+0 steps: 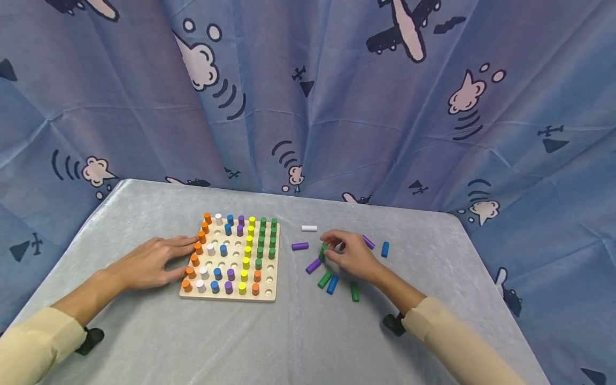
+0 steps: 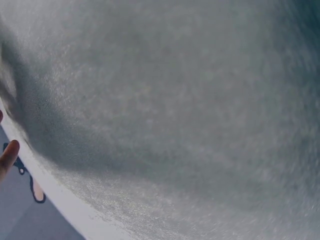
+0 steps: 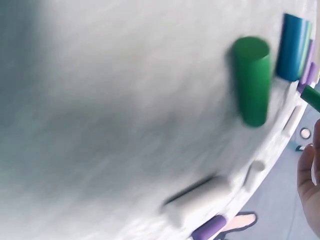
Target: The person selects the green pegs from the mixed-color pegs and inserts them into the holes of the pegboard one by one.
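Note:
A wooden pegboard (image 1: 272, 267) lies on the table with pegs standing in it: orange at the left, then white, blue, purple, yellow and green columns. Open holes show in its middle and lower right. My left hand (image 1: 149, 262) rests by the board's left side, its fingers extended to the edge near the orange pegs (image 1: 198, 248). My right hand (image 1: 353, 254) pinches a green peg (image 1: 323, 252) between thumb and fingers, right of the board. In the right wrist view that green peg (image 3: 312, 97) shows at the right edge, beside the fingers (image 3: 307, 170).
Loose pegs lie around the right hand: purple (image 1: 300, 246), white (image 1: 309, 228), blue (image 1: 332, 284) and green (image 1: 355, 292). Another blue peg (image 1: 385, 249) lies farther right. A grey cloth (image 1: 289, 342) covers the table, and a patterned curtain (image 1: 269, 96) hangs behind it.

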Demonstrator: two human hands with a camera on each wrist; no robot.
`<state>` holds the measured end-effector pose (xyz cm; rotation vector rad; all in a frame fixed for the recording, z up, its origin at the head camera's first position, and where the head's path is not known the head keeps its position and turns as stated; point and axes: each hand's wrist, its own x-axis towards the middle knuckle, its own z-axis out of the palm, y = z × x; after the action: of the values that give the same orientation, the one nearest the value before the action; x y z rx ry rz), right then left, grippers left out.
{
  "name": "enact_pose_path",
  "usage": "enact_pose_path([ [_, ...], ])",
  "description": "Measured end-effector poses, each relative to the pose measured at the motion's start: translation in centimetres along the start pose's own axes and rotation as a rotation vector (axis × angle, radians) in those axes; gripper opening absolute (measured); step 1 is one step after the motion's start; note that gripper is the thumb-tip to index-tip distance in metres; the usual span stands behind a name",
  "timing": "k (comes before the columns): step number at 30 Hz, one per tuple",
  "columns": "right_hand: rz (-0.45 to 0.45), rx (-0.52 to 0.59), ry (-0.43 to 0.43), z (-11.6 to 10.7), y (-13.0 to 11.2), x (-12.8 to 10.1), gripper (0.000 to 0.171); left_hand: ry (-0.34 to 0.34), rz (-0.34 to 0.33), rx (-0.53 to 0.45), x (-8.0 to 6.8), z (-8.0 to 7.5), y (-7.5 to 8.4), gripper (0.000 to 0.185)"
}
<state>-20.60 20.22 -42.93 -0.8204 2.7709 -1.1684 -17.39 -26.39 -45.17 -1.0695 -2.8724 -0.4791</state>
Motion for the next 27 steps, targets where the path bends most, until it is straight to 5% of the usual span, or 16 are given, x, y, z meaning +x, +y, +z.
enact_pose_path([
  [27,-0.102,0.03,-0.038,5.7,-5.7,3.3,0.027,0.013,0.016,-0.002,0.1,0.2,-0.2,0.052],
])
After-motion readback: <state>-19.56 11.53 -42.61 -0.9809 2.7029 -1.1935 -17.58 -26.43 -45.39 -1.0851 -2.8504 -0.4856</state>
